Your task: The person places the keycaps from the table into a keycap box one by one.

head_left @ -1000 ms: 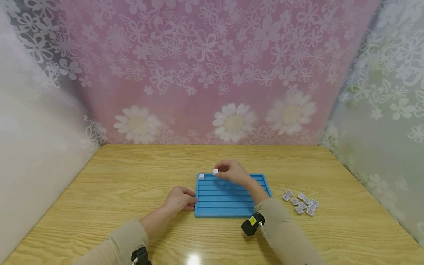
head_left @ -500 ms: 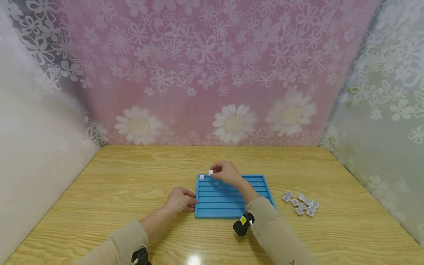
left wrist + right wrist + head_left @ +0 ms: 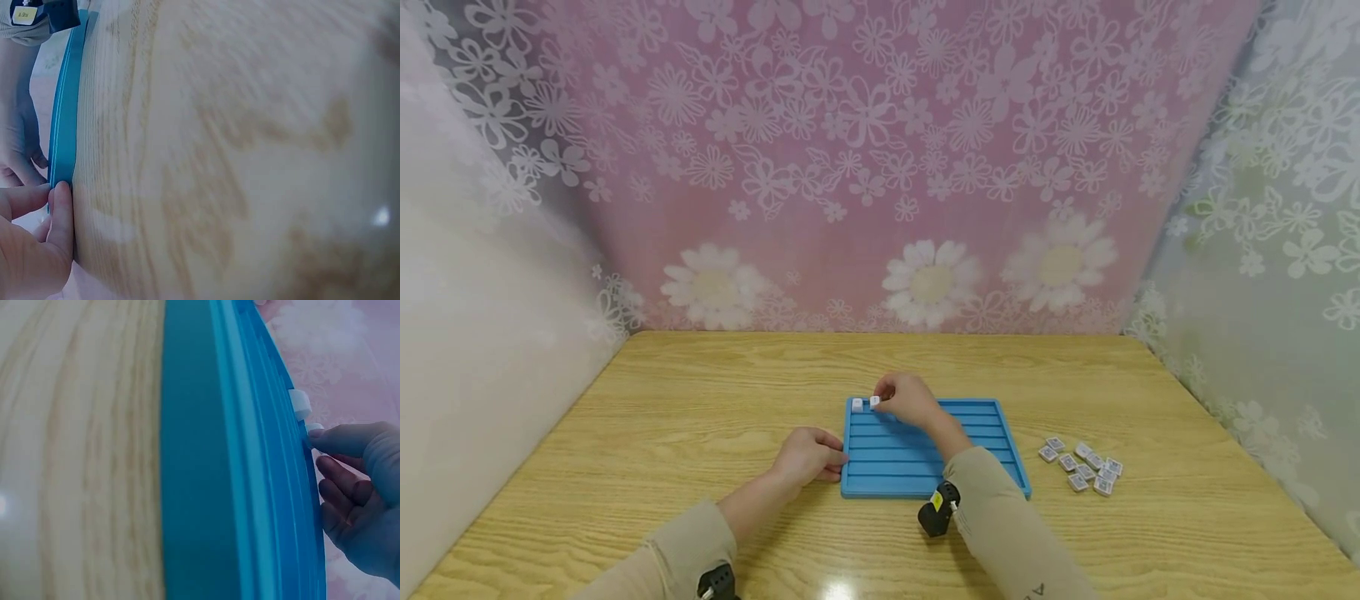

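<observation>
The blue grooved tray lies on the table, several long slots running across it. One small white tile with a dark mark stands in its far left corner. Just right of it, at the farthest slot, my right hand pinches another white tile between thumb and fingers. In the right wrist view this tile is mostly hidden behind the thumb tip. My left hand holds the tray's left edge; thumb and fingertips meet at its corner in the left wrist view.
Several loose white tiles with dark marks lie scattered on the wooden table to the right of the tray. A flowered pink backdrop rises behind the table, with pale patterned sheets at both sides.
My right hand has moved left and down with its tile, from above the tray's far rim to the farthest slot beside the first tile. The left hand stays at the tray's edge.
</observation>
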Demonstrator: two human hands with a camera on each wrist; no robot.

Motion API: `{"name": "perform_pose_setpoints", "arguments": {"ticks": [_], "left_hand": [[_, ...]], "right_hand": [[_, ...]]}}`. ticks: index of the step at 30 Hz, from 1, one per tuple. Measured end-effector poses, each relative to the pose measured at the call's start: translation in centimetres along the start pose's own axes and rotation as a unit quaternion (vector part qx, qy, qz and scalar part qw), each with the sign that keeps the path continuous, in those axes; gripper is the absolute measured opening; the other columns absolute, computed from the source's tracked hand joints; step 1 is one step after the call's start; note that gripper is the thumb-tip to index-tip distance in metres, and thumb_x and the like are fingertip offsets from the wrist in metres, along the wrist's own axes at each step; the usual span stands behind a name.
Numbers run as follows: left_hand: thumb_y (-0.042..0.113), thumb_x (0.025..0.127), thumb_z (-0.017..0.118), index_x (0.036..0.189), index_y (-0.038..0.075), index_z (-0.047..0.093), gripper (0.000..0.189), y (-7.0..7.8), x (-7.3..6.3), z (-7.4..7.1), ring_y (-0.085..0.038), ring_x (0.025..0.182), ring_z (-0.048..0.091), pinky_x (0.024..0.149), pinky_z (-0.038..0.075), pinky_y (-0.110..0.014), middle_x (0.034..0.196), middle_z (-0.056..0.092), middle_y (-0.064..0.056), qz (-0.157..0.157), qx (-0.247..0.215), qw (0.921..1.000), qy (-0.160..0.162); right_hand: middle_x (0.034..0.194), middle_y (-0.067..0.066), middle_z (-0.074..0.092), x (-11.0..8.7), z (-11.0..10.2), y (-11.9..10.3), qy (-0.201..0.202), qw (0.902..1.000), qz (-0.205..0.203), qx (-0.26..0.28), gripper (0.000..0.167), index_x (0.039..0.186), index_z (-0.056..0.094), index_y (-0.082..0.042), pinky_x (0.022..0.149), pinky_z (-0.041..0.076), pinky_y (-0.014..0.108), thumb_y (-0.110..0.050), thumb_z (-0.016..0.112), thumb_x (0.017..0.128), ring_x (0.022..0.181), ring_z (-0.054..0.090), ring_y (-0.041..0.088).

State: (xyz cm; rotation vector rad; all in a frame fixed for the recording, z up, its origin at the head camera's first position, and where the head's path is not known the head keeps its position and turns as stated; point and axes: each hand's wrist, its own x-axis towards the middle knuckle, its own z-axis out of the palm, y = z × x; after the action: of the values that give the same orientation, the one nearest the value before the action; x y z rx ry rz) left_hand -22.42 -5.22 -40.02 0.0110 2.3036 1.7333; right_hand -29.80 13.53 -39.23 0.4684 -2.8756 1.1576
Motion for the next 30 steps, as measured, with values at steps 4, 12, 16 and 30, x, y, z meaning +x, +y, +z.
{"name": "perform_pose_setpoints", "arguments": {"ticks": [4,12,16,30], "left_hand": [[-0.005,0.081,0.064,0.096,-0.013,0.062,0.017,0.00,0.05,0.00,-0.014,0.059,0.059,0.058,0.057,-0.029,0.074,0.060,-0.012,-0.002,0.001,1.0000,-0.001],[-0.005,0.081,0.064,0.098,-0.013,0.061,0.019,0.11,0.20,0.01,-0.014,0.060,0.059,0.059,0.057,-0.029,0.077,0.061,-0.013,-0.009,0.000,1.0000,0.002],[-0.005,0.081,0.064,0.097,-0.013,0.062,0.019,0.06,0.18,0.03,-0.014,0.059,0.059,0.059,0.057,-0.029,0.076,0.061,-0.013,-0.011,-0.002,0.9999,0.000],[-0.004,0.081,0.064,0.098,-0.012,0.062,0.019,0.08,0.10,0.08,-0.014,0.060,0.059,0.059,0.057,-0.029,0.077,0.061,-0.012,-0.013,0.005,0.9999,0.002]], "right_hand": [[0.078,0.001,0.058,0.09,0.16,-0.02,-0.002,0.9999,0.004,-0.013,0.008,0.086,0.066,-0.005,0.059,0.047,0.029,-0.006,0.071,0.080,0.069,0.052,0.015],[0.080,0.001,0.060,0.41,0.29,-0.21,0.001,0.9989,0.014,-0.044,0.009,0.085,0.067,-0.007,0.062,0.048,0.029,-0.007,0.073,0.078,0.072,0.053,0.014],[0.081,0.001,0.060,0.41,0.32,-0.30,-0.005,0.9982,0.021,-0.056,0.010,0.086,0.067,-0.008,0.065,0.048,0.030,-0.009,0.073,0.079,0.074,0.054,0.015],[0.081,0.002,0.059,0.35,0.27,-0.20,-0.003,0.9988,0.028,-0.040,0.011,0.087,0.066,-0.007,0.063,0.048,0.030,-0.008,0.074,0.078,0.073,0.053,0.016]]}}
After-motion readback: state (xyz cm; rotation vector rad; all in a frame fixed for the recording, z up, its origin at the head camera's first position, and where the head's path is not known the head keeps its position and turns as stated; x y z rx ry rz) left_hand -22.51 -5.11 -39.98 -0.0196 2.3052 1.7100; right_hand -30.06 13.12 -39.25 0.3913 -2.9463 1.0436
